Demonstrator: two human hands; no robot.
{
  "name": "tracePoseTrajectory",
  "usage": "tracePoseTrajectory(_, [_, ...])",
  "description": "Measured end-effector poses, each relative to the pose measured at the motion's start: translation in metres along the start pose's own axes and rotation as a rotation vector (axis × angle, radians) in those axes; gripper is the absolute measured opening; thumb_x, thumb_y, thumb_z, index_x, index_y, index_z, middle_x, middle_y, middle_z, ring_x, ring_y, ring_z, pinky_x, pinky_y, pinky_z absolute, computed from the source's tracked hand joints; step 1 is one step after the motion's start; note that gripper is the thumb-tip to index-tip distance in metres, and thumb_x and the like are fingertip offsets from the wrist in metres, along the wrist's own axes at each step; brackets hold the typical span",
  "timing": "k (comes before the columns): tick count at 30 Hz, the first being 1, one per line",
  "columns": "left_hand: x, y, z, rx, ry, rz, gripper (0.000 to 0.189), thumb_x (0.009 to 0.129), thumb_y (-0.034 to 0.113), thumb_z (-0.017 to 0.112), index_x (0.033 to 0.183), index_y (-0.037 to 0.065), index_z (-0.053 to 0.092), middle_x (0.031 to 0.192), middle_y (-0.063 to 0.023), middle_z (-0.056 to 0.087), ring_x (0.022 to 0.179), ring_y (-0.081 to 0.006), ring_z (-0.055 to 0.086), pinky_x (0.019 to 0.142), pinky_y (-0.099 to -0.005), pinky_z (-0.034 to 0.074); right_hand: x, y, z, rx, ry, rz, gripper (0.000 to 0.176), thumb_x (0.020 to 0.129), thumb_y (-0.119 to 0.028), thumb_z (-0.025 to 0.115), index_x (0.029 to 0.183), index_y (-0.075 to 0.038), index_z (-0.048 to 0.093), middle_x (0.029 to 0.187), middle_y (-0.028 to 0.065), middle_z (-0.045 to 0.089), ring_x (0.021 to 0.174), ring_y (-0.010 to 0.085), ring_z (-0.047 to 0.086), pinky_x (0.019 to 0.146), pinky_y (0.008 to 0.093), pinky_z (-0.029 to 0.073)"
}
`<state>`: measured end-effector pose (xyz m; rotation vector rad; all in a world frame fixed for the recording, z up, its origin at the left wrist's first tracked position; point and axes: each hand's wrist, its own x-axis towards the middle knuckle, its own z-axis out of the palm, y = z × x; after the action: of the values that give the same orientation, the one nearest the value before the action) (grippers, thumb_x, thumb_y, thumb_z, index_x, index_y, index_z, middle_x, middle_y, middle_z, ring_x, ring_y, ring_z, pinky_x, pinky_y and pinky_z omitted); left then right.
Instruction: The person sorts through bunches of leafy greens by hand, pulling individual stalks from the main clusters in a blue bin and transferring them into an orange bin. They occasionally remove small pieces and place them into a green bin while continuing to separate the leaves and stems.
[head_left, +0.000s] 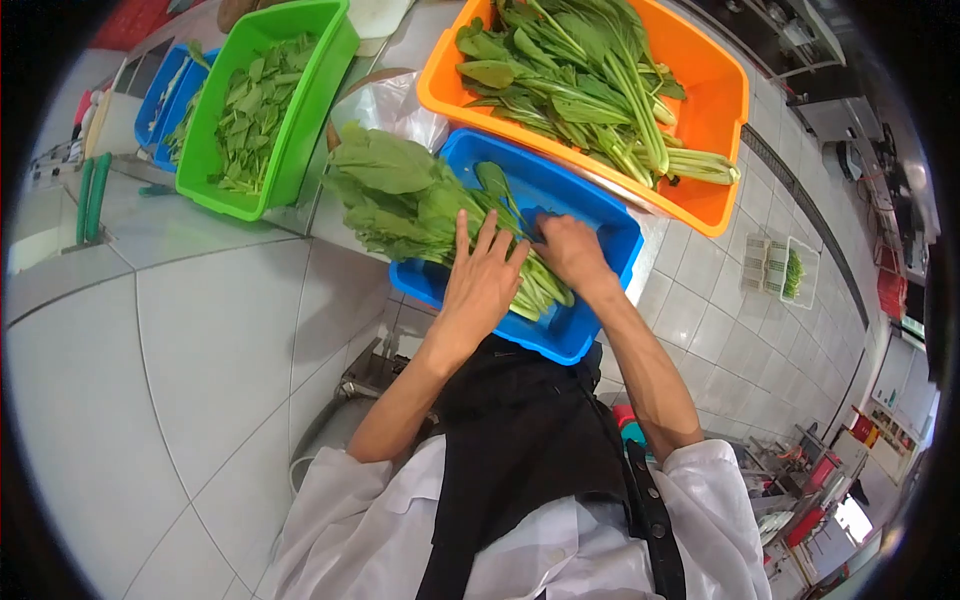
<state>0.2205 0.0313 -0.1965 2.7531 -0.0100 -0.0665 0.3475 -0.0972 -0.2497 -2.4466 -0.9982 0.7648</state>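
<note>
A bunch of leafy greens [400, 190] lies across the blue basin [612, 225], its broad leaves hanging over the left rim and its pale stalks inside. My left hand [485, 270] rests on the bunch near the stalks, fingers stretched out and apart. Beside the stalk ends, inside the basin, is my right hand [572, 255]. Its fingers are curled in and partly hidden, so what they hold, if anything, does not show. A single loose leaf stands against the basin's far wall.
Beyond the blue basin sits an orange basin [722, 95] of long-stalked greens. A green basin [318, 120] with cut leaves stands at the left, near green-handled tool handles [94, 200]. Clear plastic [390, 110] lies between basins. A white crate [800, 275] is on the tiled floor.
</note>
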Motion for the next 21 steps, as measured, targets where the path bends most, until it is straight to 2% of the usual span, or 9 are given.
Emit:
tracePoseTrajectory(3, [-0.010,0.004,-0.005,-0.036,-0.015,-0.009,0.045,0.079,0.014,0.070,0.120,0.003,0.058,0.119,-0.0147,0.054,0.131,-0.0365,0.038,0.114,-0.0624,0.011,-0.002,-0.008,0.007,-0.140,0.021,0.064,0.017,0.080,-0.015,0.068,0.088,0.000,0.062,0.083,0.0222,0.066,0.085,0.0402,0.065,0.072,0.0511,0.050])
tracePoseTrajectory(7, [-0.013,0.003,-0.005,-0.061,0.001,-0.024,0.043,0.080,0.015,0.069,0.119,0.002,0.058,0.121,-0.0153,0.053,0.132,-0.0358,0.037,0.114,-0.0621,0.010,-0.005,0.000,0.012,-0.242,0.136,-0.045,0.018,0.080,-0.010,0.065,0.093,0.001,0.062,0.087,0.0239,0.066,0.084,0.0408,0.065,0.077,0.0480,0.053])
tracePoseTrajectory(10, [-0.013,0.004,-0.008,-0.100,0.001,-0.048,0.041,0.083,0.017,0.067,0.120,0.002,0.058,0.122,-0.0157,0.053,0.133,-0.0351,0.036,0.114,-0.0603,0.011,-0.010,-0.002,-0.006,-0.061,0.050,0.081,0.014,0.083,-0.008,0.061,0.093,0.001,0.059,0.083,0.0233,0.066,0.084,0.0406,0.065,0.074,0.0473,0.052])
tracePoseTrajectory(12, [-0.013,0.004,-0.008,-0.116,0.010,-0.060,0.040,0.085,0.018,0.066,0.120,0.002,0.057,0.122,-0.0161,0.053,0.133,-0.0349,0.036,0.115,-0.0593,0.011,-0.021,-0.005,-0.018,0.295,0.185,0.011,0.013,0.088,-0.009,0.060,0.092,0.002,0.054,0.069,0.0163,0.058,0.064,0.0313,0.059,0.061,0.0386,0.049])
tracePoseTrajectory(13, [-0.012,0.004,-0.008,-0.133,0.016,-0.068,0.040,0.086,0.020,0.065,0.121,0.001,0.057,0.122,-0.0165,0.053,0.133,-0.0347,0.036,0.115,-0.0582,0.011,-0.029,-0.012,-0.030,0.433,0.200,-0.047,0.011,0.095,-0.009,0.054,0.091,0.001,0.052,0.068,0.0097,0.054,0.058,0.0183,0.054,0.056,0.0296,0.046])
tracePoseTrajectory(14, [-0.011,0.004,-0.008,-0.133,0.021,-0.071,0.040,0.086,0.020,0.065,0.121,0.001,0.057,0.122,-0.0165,0.053,0.133,-0.0347,0.036,0.115,-0.0582,0.011,-0.037,-0.017,-0.036,0.429,0.199,-0.052,0.011,0.095,-0.009,0.054,0.091,0.001,0.052,0.068,0.0097,0.054,0.058,0.0183,0.054,0.056,0.0296,0.046])
tracePoseTrajectory(16, [-0.006,0.007,-0.009,-0.256,0.111,-0.128,0.037,0.090,0.021,0.061,0.120,0.000,0.057,0.121,-0.0178,0.054,0.131,-0.0363,0.039,0.115,-0.0552,0.014,-0.054,-0.026,-0.045,0.848,0.217,0.106,0.010,0.097,-0.009,0.052,0.095,0.000,0.052,0.077,0.0067,0.056,0.055,0.0159,0.054,0.052,0.0281,0.045])
tracePoseTrajectory(17, [-0.003,0.008,-0.009,-0.258,0.115,-0.127,0.037,0.090,0.021,0.061,0.120,0.000,0.057,0.121,-0.0178,0.054,0.131,-0.0363,0.039,0.115,-0.0552,0.014,-0.062,-0.032,-0.052,1.022,0.206,0.130,0.011,0.099,-0.012,0.050,0.098,-0.001,0.052,0.082,0.0027,0.052,0.056,0.0075,0.051,0.048,0.0227,0.042])
tracePoseTrajectory(21, [0.012,0.012,-0.020,-0.826,0.174,-0.214,0.033,0.096,0.021,0.053,0.119,-0.002,0.055,0.110,-0.0169,0.060,0.112,-0.0309,0.057,0.102,-0.0458,0.039,-0.086,-0.039,-0.059,1.164,0.213,0.165,0.014,0.098,-0.013,0.053,0.100,0.002,0.055,0.080,0.0034,0.053,0.052,0.0085,0.050,0.047,0.0221,0.041])
